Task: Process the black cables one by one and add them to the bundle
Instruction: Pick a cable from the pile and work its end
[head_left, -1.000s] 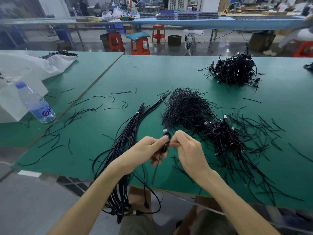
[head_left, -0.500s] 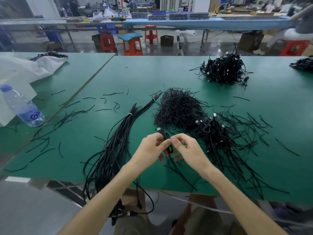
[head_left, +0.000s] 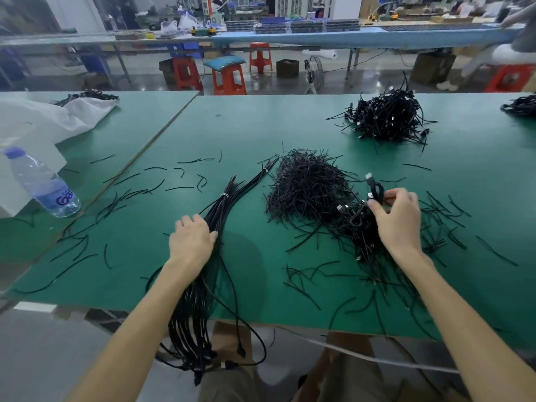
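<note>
left grip (head_left: 193, 242) is down flat on the bundle (head_left: 224, 203), fingers fairly straight and spread over the long black cables, pressing them to the green desk (head_left: 261, 126) rather than wrapping round them. the bundle runs from the middle of the desk toward the person, cinched by a pale tie (head_left: 224, 195) just beyond the fingertips, and its near end spills over the desk's front edge and hangs there with connectors dangling. over on the other side, the right grip (head_left: 398, 221) is closed in a pinch on a small coiled cable (head_left: 376, 190), thumb and fingers curled round the loop, a silvery plug sticking up from its top. that coil is lifted just above the heap of coiled cables (head_left: 359, 227) lying under the palm. between the two hands sits a dense mound of short black strips (head_left: 307, 187), touching the heap on its right side and sitting just beside the bundle's far tip. more loose strips lie scattered across the desk. a second tangle of cables (head_left: 388, 117) sits well apart at the far side. at far left a water bottle (head_left: 43, 184) lies tilted by a white plastic sheet (head_left: 43, 120).
</note>
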Demonstrator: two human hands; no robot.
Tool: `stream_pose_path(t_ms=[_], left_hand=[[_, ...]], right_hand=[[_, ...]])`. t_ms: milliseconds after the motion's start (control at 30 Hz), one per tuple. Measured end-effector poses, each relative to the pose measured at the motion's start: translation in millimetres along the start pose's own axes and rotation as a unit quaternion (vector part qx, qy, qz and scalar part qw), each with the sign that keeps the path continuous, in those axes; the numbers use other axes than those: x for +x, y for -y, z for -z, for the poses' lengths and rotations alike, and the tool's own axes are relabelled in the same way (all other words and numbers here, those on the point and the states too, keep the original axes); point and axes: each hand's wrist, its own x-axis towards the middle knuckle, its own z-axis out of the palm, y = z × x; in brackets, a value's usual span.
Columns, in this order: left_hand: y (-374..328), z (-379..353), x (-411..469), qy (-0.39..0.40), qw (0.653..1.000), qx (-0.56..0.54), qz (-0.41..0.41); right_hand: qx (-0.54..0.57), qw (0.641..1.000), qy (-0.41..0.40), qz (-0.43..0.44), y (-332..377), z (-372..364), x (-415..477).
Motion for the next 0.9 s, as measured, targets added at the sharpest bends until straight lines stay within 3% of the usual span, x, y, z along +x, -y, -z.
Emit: stream_pose_path(t_ms=[133, 333, 433, 567, 667, 733, 833, 900], left_hand=[[13.9, -21.4, 2.0, 0.0, 1.0, -0.023, -0.002], [17.9, -21.2, 5.0, -0.034, 0.997, -0.075, 0.007], [12.8, -9.1, 5.1, -0.042, 0.98, -0.192, 0.018], [-7.9, 16.0, 1.4, -0.014, 0.922, -0.387, -0.02], [-24.8, 23.9, -5.6, 0.126, 0.84, -0.526, -0.033], [-34.3, 20.2, -10.9, 0.187, 0.809, -0.556, -0.052], [-43.3, 7.1, -16.4, 0.185, 0.816, -0.54, -0.088], [-42.7, 0.1, -16.7, 0.169, 0.845, -0.488, -0.138]], right_hand=[[-0.078, 0.995, 0.052, -0.013, -18.9, -12.8, 2.5], [-0.093, 0.993, 0.068, -0.011, -23.6, -17.0, -2.2], [-0.13, 0.991, 0.031, 0.017, -18.4, -14.7, -6.8], [-0.148, 0.979, -0.007, 0.137, 8.6, -17.2, -22.3], [-0.089, 0.97, 0.083, 0.211, 38.3, -31.7, -47.0], [-0.051, 0.952, 0.149, 0.263, 54.6, -46.1, -67.3], [0.01, 0.923, 0.267, 0.277, 70.2, -70.6, -90.4], [0.032, 0.91, 0.327, 0.255, 77.5, -87.8, -101.6]])
